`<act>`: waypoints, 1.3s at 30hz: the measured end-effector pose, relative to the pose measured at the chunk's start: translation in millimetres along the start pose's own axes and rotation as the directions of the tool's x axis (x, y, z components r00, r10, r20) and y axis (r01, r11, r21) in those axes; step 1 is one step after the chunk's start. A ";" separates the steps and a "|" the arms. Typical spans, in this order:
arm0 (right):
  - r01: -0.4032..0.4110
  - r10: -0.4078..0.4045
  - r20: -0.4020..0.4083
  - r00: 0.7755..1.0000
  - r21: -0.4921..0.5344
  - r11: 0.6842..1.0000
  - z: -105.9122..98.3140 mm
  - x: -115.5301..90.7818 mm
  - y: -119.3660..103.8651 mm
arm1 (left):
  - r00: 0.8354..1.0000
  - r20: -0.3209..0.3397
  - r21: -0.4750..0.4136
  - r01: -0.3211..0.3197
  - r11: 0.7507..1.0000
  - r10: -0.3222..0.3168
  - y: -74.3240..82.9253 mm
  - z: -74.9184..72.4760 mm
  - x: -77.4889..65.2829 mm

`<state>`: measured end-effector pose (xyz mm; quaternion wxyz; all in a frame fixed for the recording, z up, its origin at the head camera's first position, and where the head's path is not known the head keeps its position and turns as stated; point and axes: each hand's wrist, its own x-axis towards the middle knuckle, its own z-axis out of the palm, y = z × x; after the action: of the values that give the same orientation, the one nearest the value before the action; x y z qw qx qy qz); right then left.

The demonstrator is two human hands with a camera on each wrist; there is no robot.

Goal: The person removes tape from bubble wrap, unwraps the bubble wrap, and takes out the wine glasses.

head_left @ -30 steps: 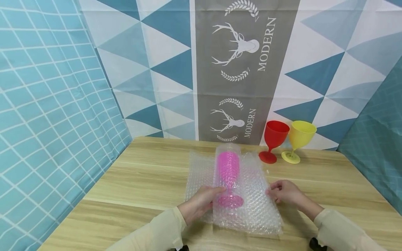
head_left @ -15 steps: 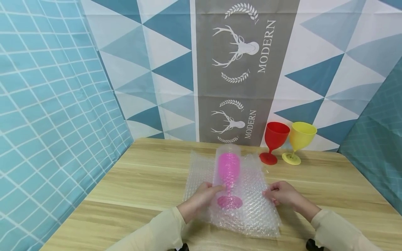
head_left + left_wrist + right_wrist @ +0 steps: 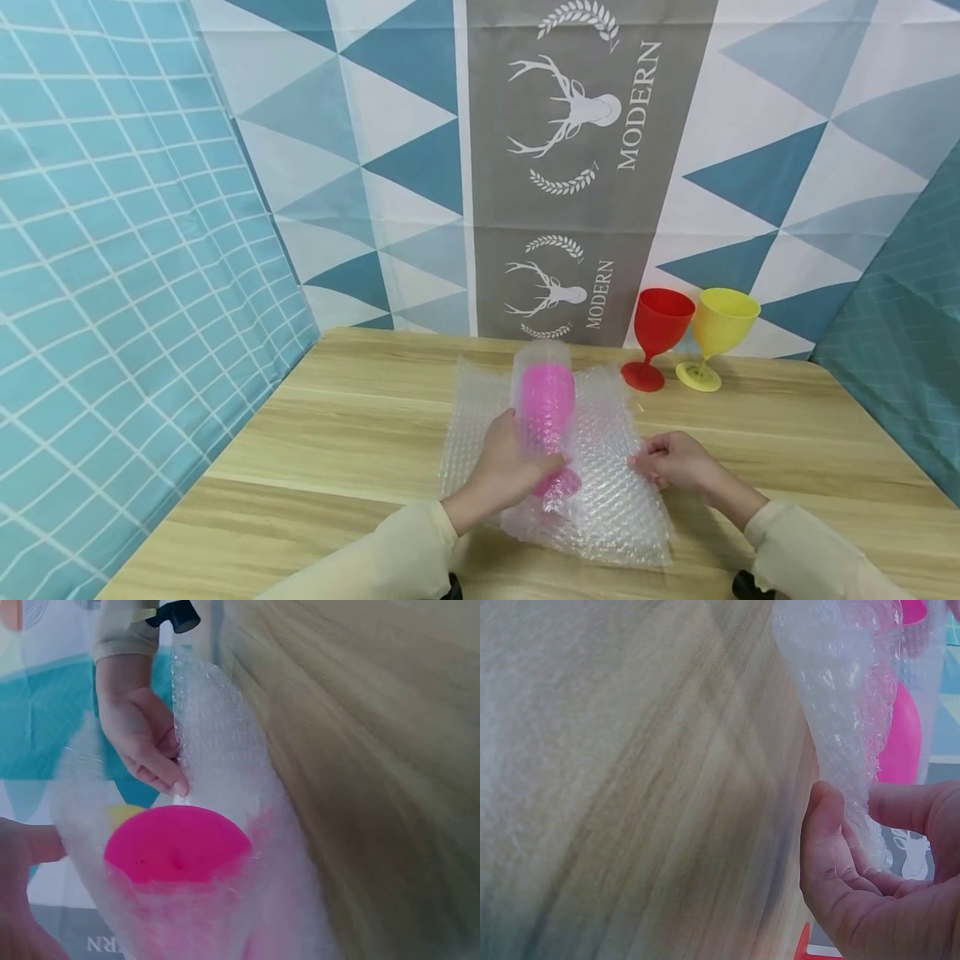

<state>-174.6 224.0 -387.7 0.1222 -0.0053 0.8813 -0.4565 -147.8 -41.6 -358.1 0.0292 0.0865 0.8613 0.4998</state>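
A pink goblet (image 3: pixel 547 398) lies on a sheet of bubble wrap (image 3: pixel 603 492), its bowl away from me and its foot near me. One flap of the wrap is folded over it from the left, so the pink shows through. My left hand (image 3: pixel 501 467) holds this flap at the goblet's left side, thumb across it near the stem; its other fingers are partly hidden. With my right hand (image 3: pixel 675 461) I pinch the right edge of the bubble wrap. In the right wrist view, the right hand (image 3: pixel 881 859) has the wrap's edge between thumb and fingers.
A red goblet (image 3: pixel 660 329) and a yellow goblet (image 3: pixel 723 325) stand upright side by side at the back right of the wooden table (image 3: pixel 337 417). Behind the table hangs a patterned cloth (image 3: pixel 420 167), with a blue checked cloth (image 3: pixel 112 250) at the left.
My left hand has shifted right and farther over the flap, its thumb now crossing the goblet's stem near the foot. The right hand has hardly moved.
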 end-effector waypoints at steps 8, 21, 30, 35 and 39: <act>-0.004 0.004 0.003 1.000 -0.007 1.000 -1.4 -0.8 -1.0 | 0.994 0.002 0.102 -0.106 0.989 0.106 -1.4 1.2 0.5; -0.004 0.004 0.009 1.000 0.003 1.000 -4.0 2.0 -1.3 | 0.999 -0.004 -0.010 -0.044 0.999 0.044 -16.2 -14.6 -2.5; -0.007 0.006 0.015 1.000 0.007 1.000 -3.0 2.4 -0.6 | 0.984 -0.069 0.075 -0.159 0.984 0.164 -23.4 -28.8 -5.7; -0.005 0.004 0.019 1.000 0.018 1.000 -2.9 2.4 -0.5 | 0.957 -0.090 0.210 -0.253 0.944 0.276 -27.9 -37.6 -5.8; -0.002 0.001 0.025 1.000 0.025 1.000 -3.0 2.5 0.3 | 0.923 -0.065 0.353 -0.333 0.874 0.378 -33.0 -43.5 -7.2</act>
<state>-177.6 226.3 -386.8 0.1336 -0.0087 0.8739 -0.4673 -150.6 -96.2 -365.3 -0.1356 0.2141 0.9029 0.3473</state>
